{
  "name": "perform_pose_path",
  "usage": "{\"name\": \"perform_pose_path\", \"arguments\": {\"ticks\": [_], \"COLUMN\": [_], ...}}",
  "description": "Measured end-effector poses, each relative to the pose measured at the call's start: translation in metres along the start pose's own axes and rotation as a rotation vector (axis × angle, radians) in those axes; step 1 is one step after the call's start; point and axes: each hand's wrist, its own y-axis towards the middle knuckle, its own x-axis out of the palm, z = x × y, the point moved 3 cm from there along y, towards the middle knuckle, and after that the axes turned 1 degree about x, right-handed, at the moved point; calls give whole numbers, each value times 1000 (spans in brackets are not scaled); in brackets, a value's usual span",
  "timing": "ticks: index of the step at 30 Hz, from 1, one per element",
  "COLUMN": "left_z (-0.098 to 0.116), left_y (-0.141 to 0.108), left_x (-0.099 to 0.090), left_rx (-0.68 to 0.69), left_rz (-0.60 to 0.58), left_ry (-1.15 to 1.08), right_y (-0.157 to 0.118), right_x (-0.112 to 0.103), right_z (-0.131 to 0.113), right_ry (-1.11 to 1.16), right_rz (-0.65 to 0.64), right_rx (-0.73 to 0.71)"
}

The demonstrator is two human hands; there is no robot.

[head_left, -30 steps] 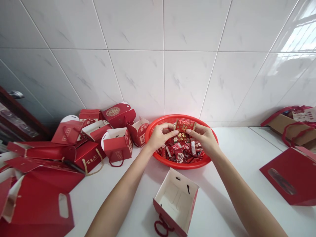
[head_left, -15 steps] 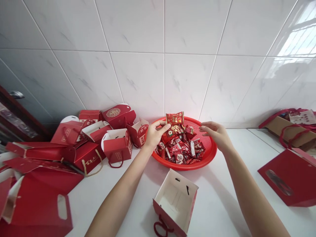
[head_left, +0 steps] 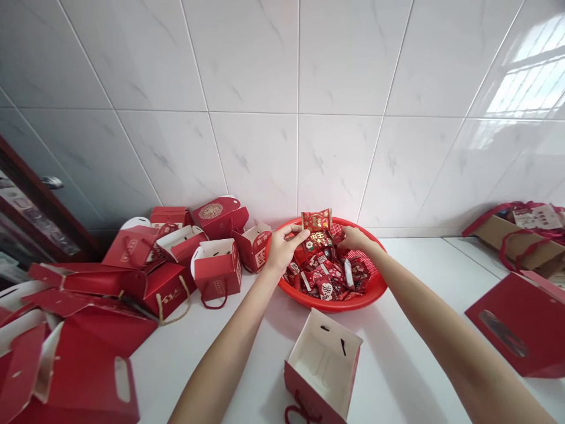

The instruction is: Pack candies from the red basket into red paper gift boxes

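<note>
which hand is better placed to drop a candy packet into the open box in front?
Left, probably. The left hand already pinches a red packet above the basket; the right hand is down among the candies, its grip unclear. The open box sits between both arms.

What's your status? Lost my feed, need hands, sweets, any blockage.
Left hand pinching a red packet above the red basket. Right hand down among the sweets, grip hidden. Open gift box empty in front, nothing between.
</note>
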Motion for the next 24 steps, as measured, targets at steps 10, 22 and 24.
{"name": "perform_pose_path", "arguments": {"ticks": [10, 22, 24], "left_z": [2, -2, -1], "left_y": [1, 1, 1], "left_x": [0, -1, -1], "left_rx": [14, 8, 8], "left_rz": [51, 16, 15], "left_ry": [2, 1, 8], "right_y": [-18, -13, -11], "right_x": [-30, -37, -32], "right_z": [-26, -15, -12], "right_ry": [68, -345, -379], "right_rz": [-137, -153, -124], "right_rx": [-189, -176, -166]}}
